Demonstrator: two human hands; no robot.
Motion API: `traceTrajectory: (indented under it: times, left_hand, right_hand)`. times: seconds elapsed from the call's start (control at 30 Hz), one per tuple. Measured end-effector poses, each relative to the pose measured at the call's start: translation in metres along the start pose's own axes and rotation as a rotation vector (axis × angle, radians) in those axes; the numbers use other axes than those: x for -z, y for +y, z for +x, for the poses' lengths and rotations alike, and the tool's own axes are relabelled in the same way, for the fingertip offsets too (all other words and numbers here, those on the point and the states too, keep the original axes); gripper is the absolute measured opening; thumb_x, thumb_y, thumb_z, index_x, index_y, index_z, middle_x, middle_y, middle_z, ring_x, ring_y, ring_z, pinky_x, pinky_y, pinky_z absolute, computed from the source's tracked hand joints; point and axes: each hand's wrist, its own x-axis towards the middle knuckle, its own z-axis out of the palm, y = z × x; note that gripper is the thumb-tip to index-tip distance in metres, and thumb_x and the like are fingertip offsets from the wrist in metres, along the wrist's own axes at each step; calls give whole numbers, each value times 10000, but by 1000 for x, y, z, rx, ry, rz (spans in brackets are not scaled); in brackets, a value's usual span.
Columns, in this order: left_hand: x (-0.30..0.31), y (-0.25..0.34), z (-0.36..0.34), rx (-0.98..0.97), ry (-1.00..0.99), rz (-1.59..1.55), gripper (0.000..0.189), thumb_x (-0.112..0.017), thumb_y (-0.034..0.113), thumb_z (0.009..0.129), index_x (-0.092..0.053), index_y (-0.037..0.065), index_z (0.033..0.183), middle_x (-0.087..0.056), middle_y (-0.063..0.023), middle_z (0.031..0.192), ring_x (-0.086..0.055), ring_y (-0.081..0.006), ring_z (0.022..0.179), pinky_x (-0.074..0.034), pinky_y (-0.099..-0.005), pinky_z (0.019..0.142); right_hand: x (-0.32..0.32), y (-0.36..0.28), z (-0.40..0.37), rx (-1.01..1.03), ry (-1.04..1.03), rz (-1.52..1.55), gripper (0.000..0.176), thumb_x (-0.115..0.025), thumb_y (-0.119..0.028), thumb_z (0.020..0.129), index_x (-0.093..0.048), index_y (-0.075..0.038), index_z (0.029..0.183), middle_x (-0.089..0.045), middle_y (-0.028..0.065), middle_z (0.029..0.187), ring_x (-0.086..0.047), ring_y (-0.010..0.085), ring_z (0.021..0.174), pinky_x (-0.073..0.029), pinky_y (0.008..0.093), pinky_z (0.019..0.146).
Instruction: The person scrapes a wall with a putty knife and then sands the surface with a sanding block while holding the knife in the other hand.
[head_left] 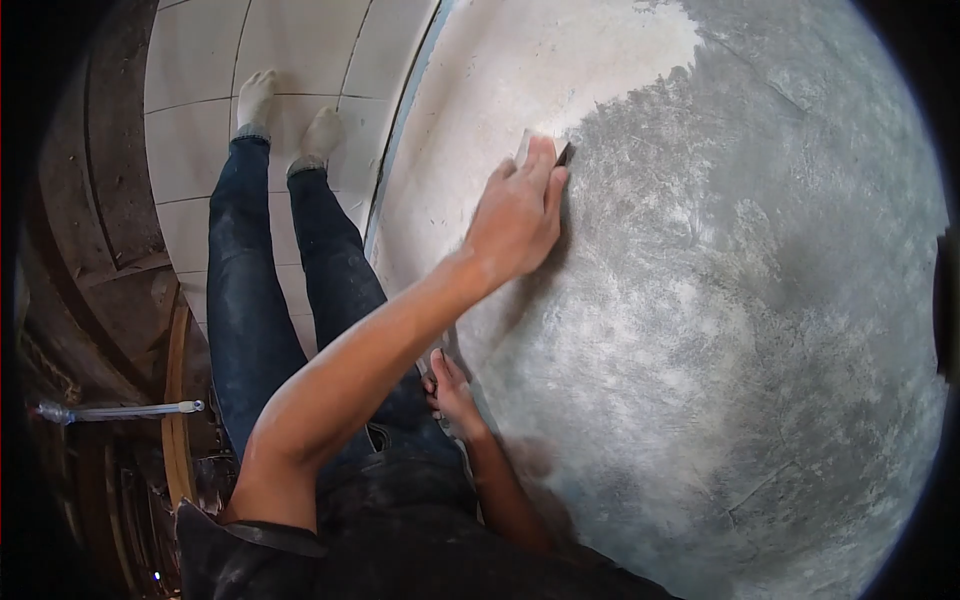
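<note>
My left hand [515, 215] presses a small flat tool [563, 154] against the wall, with its fingers together over it. Only a dark edge and a pale corner of the tool show. It lies on the border between a whitish coated area [470, 110] and a mottled grey surface [690, 330]. Lower down, close to my thigh, my right hand [452, 392] is closed around something small that I cannot make out. My left forearm crosses above my legs.
Two feet in pale socks [256, 98] stand on light floor tiles [190, 150]. A bluish strip [408, 95] runs between tiles and wall. At the left are curved wooden pieces [177, 420] and a pale rod [130, 411] over a dark, cluttered area.
</note>
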Motion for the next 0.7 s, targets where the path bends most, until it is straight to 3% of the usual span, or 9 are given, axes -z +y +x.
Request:
traceTrajectory:
  times: [0.03,0.1,0.17,0.23,0.33,0.37,0.47,0.6,0.7]
  left_hand:
    - [4,12,-8,44,-43,-16,447,-387,231,1033,-406,-60,1372,-495,-306,1331,-489,-471,1207,-339,-461,1103]
    - [6,31,-26,35,-58,-1,437,-408,204,1027,-407,-63,1373,-531,-319,1276,-525,-472,1159,-358,-464,1073]
    - [4,24,-28,-23,-46,-16,461,-341,234,1038,-377,-91,1363,-468,-337,1335,-499,-495,1183,-325,-479,1103]
    - [1,11,-13,-44,-24,-21,477,-318,255,1042,-369,-96,1361,-449,-332,1367,-494,-515,1171,-323,-485,1104]
    - [8,-3,19,81,-80,33,436,-388,236,1034,-413,-46,1365,-582,-314,1169,-576,-434,1059,-419,-471,979]
    - [-3,-13,18,-5,11,85,430,-392,236,1033,-418,-32,1368,-599,-301,1138,-579,-421,1035,-435,-465,947]
    - [10,11,-11,89,-95,11,442,-377,236,1027,-401,-82,1334,-478,-313,1353,-521,-516,1101,-365,-486,1049]
    - [-1,0,-32,-85,22,35,434,-407,224,1019,-412,-82,1326,-491,-318,1338,-542,-457,1128,-365,-471,1040]
    - [-2,-10,-17,-84,36,62,453,-413,243,1027,-418,-21,1396,-498,-254,1372,-523,-490,1097,-383,-433,1030]
  right_hand:
    - [3,5,3,17,-3,-10,447,-380,-572,996,-520,-156,1083,-420,-44,670,-363,61,448,-311,241,394]
    - [9,10,8,291,12,-361,446,-380,-566,999,-528,-156,1097,-420,-43,674,-361,60,451,-312,235,402]
    - [10,19,6,286,11,-367,447,-380,-560,1001,-532,-154,1109,-421,-42,679,-358,60,452,-313,229,405]
    - [6,11,8,38,-3,-41,448,-379,-556,1004,-535,-152,1118,-420,-39,684,-356,59,452,-314,225,405]
    - [-6,-14,-8,-75,34,0,458,-370,-551,1007,-537,-141,1122,-417,-38,684,-352,57,441,-314,226,394]
    - [-5,-16,-8,-56,31,-7,464,-370,-553,1007,-539,-138,1126,-415,-39,684,-351,57,444,-313,226,394]
    - [-3,-11,-6,4,21,-26,480,-371,-561,1004,-545,-133,1138,-410,-43,680,-349,54,456,-312,226,397]
    - [3,4,1,52,-4,-16,484,-376,-566,1002,-548,-133,1133,-402,-46,665,-350,53,473,-313,225,402]
    - [-2,-8,-4,-1,9,3,475,-372,-563,1004,-545,-136,1118,-405,-47,656,-356,53,467,-312,229,398]
